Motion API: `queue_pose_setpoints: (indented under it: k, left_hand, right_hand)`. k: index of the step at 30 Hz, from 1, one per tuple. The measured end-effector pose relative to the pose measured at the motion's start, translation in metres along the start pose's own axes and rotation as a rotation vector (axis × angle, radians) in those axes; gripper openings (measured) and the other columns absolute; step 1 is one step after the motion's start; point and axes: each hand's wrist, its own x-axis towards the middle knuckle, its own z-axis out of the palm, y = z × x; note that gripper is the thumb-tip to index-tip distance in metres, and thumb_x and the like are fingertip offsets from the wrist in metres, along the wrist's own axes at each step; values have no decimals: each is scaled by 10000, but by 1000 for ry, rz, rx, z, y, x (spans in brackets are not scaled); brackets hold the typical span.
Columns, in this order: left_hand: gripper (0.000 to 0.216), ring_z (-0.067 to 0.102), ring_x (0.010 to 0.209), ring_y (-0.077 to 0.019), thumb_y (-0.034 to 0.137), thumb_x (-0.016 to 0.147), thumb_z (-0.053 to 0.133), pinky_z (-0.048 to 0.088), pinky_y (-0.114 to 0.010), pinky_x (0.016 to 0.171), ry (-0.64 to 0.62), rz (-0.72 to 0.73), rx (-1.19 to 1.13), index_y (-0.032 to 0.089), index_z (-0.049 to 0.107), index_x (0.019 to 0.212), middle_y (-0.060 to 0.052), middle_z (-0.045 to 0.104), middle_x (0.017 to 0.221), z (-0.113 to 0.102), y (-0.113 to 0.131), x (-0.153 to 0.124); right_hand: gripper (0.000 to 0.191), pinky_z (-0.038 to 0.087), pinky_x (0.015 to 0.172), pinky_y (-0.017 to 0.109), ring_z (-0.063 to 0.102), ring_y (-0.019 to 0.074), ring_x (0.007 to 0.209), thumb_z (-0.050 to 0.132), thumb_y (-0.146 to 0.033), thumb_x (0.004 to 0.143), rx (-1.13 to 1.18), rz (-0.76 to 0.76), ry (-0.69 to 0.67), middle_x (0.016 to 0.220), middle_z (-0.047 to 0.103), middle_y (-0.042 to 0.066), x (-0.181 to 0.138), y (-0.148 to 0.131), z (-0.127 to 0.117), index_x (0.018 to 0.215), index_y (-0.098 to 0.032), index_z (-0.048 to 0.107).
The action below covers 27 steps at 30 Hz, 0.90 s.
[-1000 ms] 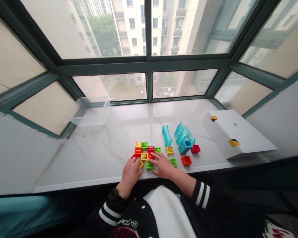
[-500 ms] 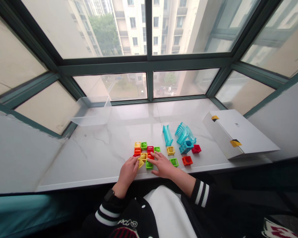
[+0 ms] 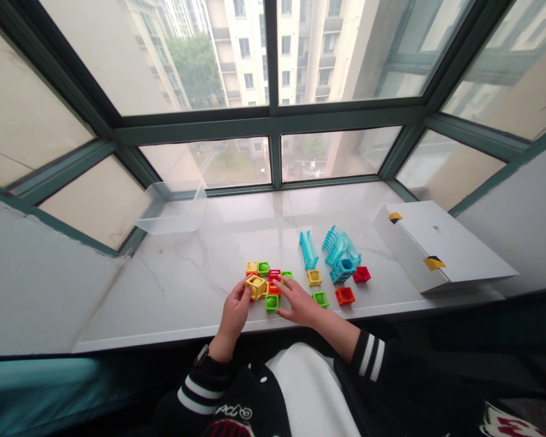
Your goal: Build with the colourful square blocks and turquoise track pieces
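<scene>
My left hand (image 3: 235,308) pinches a yellow cube block (image 3: 256,287) between thumb and fingers, raised over the left part of a cluster of coloured blocks. My right hand (image 3: 299,303) lies on the cluster's right side with fingers apart, fingertips touching or just over an orange block (image 3: 273,289) and a red block (image 3: 274,275). A green block (image 3: 272,303) sits at the near end, close to my right thumb. At the far side are another yellow block (image 3: 252,266) and a green block (image 3: 263,267). The held block hides some of the cluster.
Right of my hands lie loose yellow (image 3: 314,278), green (image 3: 320,298), orange (image 3: 344,296) and red (image 3: 361,274) blocks. Behind them are blue track pieces (image 3: 308,249) and a blue block (image 3: 343,271). A white box (image 3: 446,243) stands right, a clear bin (image 3: 173,213) back left.
My left hand has lifted the yellow block from the cluster's near left side and turned it, moving it slightly away from me. My right hand has barely moved.
</scene>
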Motion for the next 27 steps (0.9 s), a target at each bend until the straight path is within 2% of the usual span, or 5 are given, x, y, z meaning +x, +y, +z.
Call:
queue_pose_setpoints:
  k: [6,9,12,23,27]
  left_hand:
    - [558,722,1185,-312,548,914,716,579,-479,1034,-124,-1,-190,217,639,1356,-132,733,1317,26,-4,-5]
    - [526,735,1160,-310,518,927,716,605,-471,987,-205,7,-219,229,623,1357,-139,727,1314,41,-6,-8]
    - [515,730,1171,-310,509,926,720,614,-463,972,-251,19,-218,232,620,1349,-145,696,1359,51,-7,-9]
    - [653,744,1100,-302,540,904,737,594,-490,991,-359,-118,-186,217,550,1440,-131,763,1177,57,-3,-14]
    - [637,725,1172,-298,521,862,782,579,-501,1041,-336,-107,-238,233,571,1388,-152,683,1356,57,-9,-13]
  right_hand:
    - [814,476,1183,543,550,321,1391,782,-331,895,229,-55,216,1498,557,154,-3,-11,-19,1617,-278,409]
    - [730,640,950,453,707,260,1114,766,-347,912,359,-21,208,1377,624,138,-7,-11,-22,1573,-278,465]
    - [625,674,819,390,740,201,913,747,-313,908,433,18,223,1245,676,105,-14,-7,-24,1496,-257,542]
    - [552,619,973,412,720,209,1042,691,-160,872,276,-52,329,1263,696,86,-31,1,-46,1404,-257,580]
    - [563,601,1006,416,704,219,1096,667,-127,874,223,-98,320,1292,687,86,-32,1,-46,1411,-270,575]
